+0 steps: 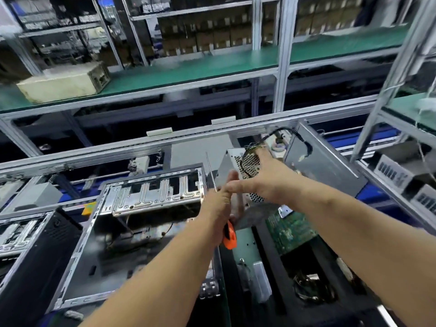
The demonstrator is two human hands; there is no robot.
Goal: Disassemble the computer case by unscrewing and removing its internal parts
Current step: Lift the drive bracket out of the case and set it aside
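The left hand (pixel 218 204) has its grip wrapped round a screwdriver (pixel 227 232) — orange handle below the fist, thin steel shaft rising above it. The right hand (pixel 264 182) spreads wide, fingers clasped over a power supply (pixel 245 166), a grey metal box with perforated mesh and trailing black cables, lifted above the surface. Left of both sits the open computer case (pixel 146 208) — bare ribbed sheet steel.

Two hands – left hand (pixel 218 204), right hand (pixel 264 182), one orange-handled screwdriver (pixel 229 236), one power supply unit (pixel 245 166), one open computer case (pixel 132 232), one green circuit board (pixel 291 232)
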